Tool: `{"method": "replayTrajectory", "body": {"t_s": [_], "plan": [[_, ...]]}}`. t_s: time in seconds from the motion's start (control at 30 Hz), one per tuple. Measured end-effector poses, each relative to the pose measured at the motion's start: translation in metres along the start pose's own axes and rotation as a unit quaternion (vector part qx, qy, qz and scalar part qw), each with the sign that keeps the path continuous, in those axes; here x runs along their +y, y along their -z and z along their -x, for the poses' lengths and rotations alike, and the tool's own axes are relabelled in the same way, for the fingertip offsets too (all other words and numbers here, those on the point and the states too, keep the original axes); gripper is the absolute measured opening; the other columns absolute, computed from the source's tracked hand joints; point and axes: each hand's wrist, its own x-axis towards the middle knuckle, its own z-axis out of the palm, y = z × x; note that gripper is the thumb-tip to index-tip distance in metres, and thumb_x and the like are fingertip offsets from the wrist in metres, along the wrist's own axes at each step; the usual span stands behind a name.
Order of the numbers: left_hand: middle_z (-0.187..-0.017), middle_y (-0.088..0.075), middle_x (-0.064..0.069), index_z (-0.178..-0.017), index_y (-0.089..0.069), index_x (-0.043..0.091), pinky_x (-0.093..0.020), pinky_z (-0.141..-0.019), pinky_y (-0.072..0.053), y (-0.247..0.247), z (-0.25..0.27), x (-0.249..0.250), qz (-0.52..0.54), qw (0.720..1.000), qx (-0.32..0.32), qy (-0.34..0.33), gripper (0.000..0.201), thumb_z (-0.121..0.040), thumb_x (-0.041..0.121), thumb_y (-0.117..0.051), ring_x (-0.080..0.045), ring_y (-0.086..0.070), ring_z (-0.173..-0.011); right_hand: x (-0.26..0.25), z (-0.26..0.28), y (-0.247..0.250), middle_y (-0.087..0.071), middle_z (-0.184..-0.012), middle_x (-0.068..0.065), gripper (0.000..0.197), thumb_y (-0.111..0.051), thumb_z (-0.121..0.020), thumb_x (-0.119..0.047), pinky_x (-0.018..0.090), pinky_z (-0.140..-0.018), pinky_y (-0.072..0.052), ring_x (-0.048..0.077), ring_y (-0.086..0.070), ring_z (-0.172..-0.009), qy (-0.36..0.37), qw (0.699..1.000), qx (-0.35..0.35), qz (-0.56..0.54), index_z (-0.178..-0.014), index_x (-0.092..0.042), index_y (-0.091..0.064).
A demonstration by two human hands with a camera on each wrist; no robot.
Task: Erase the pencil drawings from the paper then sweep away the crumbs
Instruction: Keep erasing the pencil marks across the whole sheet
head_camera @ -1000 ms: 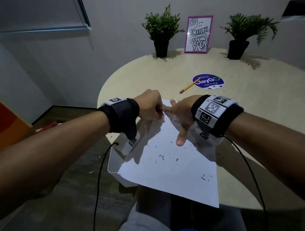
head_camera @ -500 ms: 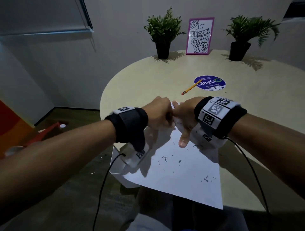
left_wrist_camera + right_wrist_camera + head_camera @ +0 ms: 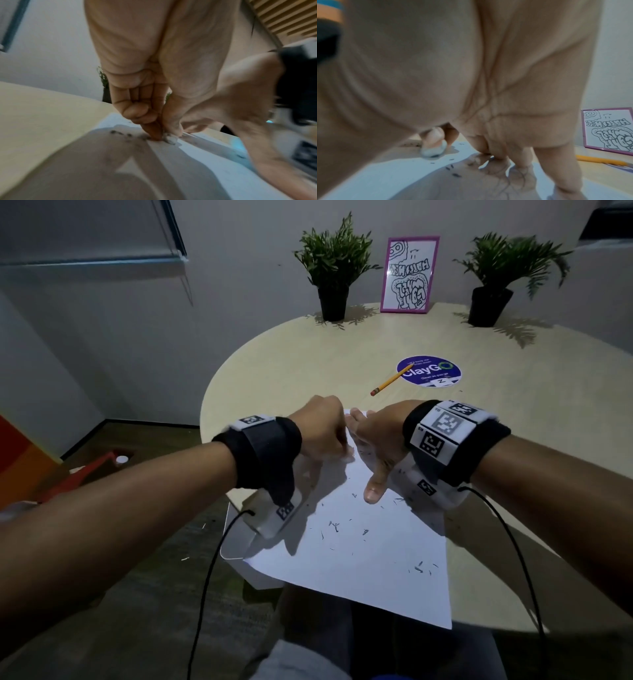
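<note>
Now my left hand (image 3: 323, 429) pinches the eraser (image 3: 433, 150) against the paper (image 3: 359, 546); my right hand (image 3: 376, 440) presses it flat, fingers spread.

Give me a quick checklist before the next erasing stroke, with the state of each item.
1. Eraser gripped by the left hand: ok, pinched at the fingertips, tip on the paper.
2. Paper held down: ok, right hand presses it with straight fingers.
3. Drawings gone: not ok, pencil lines remain under the right hand in the right wrist view.
4. Crumbs swept: not ok, scattered across the sheet.
5. Pencil out of the way: ok, beyond the paper.
6. Paper edge secure: cannot tell, its near corner overhangs the table.
</note>
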Motion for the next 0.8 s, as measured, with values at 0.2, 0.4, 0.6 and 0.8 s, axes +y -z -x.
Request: {"method": "replayTrajectory", "body": {"t_s": [0.2,0.4,0.6,0.8], "plan": [[-0.077,-0.073,-0.008,-0.079,-0.078,0.007,-0.029,-0.066,-0.058,0.016,-0.008,-0.013,-0.035,0.999,0.028,0.025,0.011,-0.081,0.018,-0.078,-0.020,-0.069,-0.079,-0.001,0.000,-0.001,0.012,-0.166,0.016,0.148,-0.076,-0.063,-0.072,0.056,-0.117,-0.027,0.037,-0.017,-0.152,-0.003,1.000,0.007,-0.009,-0.154,0.003,0.013],[-0.074,-0.071,0.000,-0.079,-0.076,0.012,-0.022,-0.062,-0.047,0.003,0.009,-0.005,-0.058,0.997,-0.007,-0.052,0.014,-0.085,0.024,-0.074,-0.003,-0.055,-0.061,0.002,-0.004,-0.002,0.017,-0.166,0.011,0.154,-0.075,-0.058,-0.076,0.052,-0.121,-0.022,0.031,-0.009,-0.154,-0.001,1.000,0.001,-0.012,-0.154,-0.003,0.020],[-0.076,-0.073,-0.003,-0.081,-0.078,0.009,-0.034,-0.072,-0.060,0.017,-0.006,-0.023,-0.048,0.998,0.032,0.003,0.006,-0.083,0.014,-0.075,-0.013,-0.066,-0.073,0.000,-0.001,-0.002,0.019,-0.165,0.009,0.153,-0.073,-0.057,-0.078,0.055,-0.121,-0.020,0.031,-0.006,-0.154,0.002,1.000,-0.006,-0.017,-0.154,-0.004,0.021],[-0.070,-0.069,0.005,-0.080,-0.075,0.013,-0.002,-0.054,-0.037,0.011,0.011,-0.016,-0.071,0.992,-0.018,-0.103,0.008,-0.084,0.019,-0.074,-0.003,-0.056,-0.062,0.001,-0.001,0.001,0.017,-0.166,0.009,0.167,-0.062,-0.031,-0.082,0.054,-0.121,-0.021,0.030,-0.007,-0.154,0.003,1.000,-0.016,-0.017,-0.154,-0.006,0.021]]}}
